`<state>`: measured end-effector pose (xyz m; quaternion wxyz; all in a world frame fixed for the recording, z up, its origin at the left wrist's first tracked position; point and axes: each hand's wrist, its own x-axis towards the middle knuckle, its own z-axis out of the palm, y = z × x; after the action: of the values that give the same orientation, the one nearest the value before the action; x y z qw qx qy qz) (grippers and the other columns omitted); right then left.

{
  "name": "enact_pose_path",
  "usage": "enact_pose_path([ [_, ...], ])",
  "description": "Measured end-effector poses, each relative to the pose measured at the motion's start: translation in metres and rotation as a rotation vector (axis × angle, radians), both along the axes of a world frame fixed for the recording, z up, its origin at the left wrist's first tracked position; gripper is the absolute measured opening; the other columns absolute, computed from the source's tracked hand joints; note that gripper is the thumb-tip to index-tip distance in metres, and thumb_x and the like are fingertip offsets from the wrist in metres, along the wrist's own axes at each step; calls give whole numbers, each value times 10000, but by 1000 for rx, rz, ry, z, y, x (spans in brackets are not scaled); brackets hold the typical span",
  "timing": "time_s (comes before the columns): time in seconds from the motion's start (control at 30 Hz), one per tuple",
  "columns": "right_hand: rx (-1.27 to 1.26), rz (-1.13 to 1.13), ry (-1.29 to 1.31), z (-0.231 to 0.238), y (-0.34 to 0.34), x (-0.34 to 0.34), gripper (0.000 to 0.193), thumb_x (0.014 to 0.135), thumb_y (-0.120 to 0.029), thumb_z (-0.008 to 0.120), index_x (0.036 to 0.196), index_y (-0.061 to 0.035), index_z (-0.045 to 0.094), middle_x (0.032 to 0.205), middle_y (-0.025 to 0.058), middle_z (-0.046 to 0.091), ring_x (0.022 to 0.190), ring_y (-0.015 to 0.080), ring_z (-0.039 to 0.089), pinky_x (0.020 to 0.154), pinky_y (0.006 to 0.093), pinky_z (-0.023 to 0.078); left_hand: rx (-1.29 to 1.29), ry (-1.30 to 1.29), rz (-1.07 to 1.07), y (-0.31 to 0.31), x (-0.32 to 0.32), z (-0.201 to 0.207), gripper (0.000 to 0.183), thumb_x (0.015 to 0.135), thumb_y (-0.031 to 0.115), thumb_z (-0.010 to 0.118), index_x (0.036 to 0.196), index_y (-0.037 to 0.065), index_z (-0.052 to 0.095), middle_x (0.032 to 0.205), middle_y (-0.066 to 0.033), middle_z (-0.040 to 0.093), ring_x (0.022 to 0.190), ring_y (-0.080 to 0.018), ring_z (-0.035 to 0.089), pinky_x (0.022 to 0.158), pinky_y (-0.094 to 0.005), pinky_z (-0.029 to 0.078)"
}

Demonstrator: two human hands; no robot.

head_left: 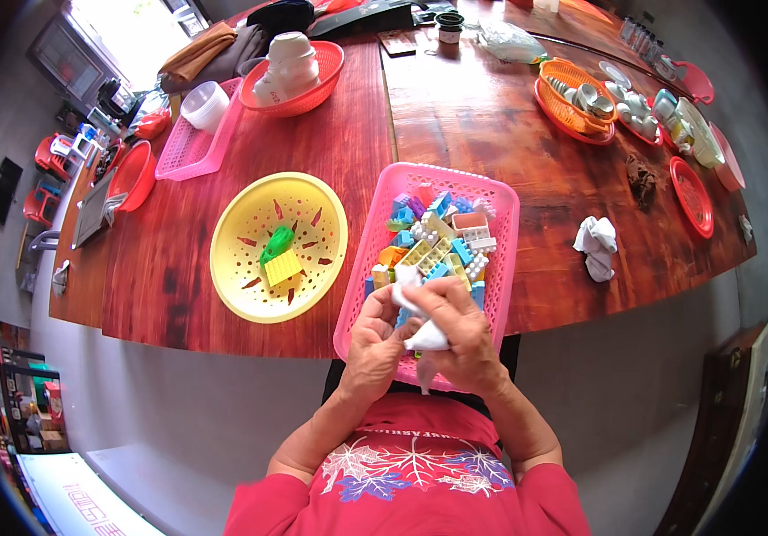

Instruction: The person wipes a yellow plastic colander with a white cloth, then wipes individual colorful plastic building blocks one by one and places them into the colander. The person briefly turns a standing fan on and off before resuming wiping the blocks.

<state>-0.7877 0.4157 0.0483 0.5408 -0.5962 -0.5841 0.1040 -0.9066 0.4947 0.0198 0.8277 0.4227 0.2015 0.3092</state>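
Both hands meet over the near edge of the pink basket (pixel 361 259): left hand (pixel 373 347) and right hand (pixel 462 335) closed together on a white cloth (pixel 426 338), fingers wrapped round it (a block may sit inside; cannot tell). Basket mostly full of mixed coloured blocks (pixel 442 246). Yellow colander (pixel 232 268) to my left holds only a green piece (pixel 277 241) and a yellow block (pixel 283 267), so by my reckoning little is done, most left. Second crumpled cloth (pixel 597 247) lies right on the table (pixel 330 152). No labels readable nearby.
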Motion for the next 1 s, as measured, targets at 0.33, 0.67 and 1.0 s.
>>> enact_pose_path([
  [0.33, -134, 36, 283, -11, -18, 19, 458, 668, 59, 660, 1117, -19, 615, 984, 129, 563, 880, 260, 591, 768, 349, 492, 136, -45, 12, 5, -13, 3, 408, 829, -13, 656, 1196, 17, 479, 1136, -81, 573, 1029, -136, 572, 934, -285, 447],
  [0.67, -76, -43, -254, -25, -7, -26, 731, 571, 99, 653, 1279, 65, 475, 1112, 179, 466, 994, 328, 538, 812, 367, 491, -332, -239, -33, 10, -2, 0, 325, 972, 149, 486, 1278, 60, 420, 1145, -78, 572, 1023, -160, 586, 884, -306, 492],
  [1.0, -124, 259, 59, -3, -27, -7, 534, 641, 13, 732, 1154, -23, 586, 977, 135, 559, 855, 279, 603, 726, 339, 504, -420, -304, -38, 20, -7, -20, 353, 966, 200, 502, 1276, 35, 467, 1034, -74, 600, 908, -153, 568, 793, -303, 499],
])
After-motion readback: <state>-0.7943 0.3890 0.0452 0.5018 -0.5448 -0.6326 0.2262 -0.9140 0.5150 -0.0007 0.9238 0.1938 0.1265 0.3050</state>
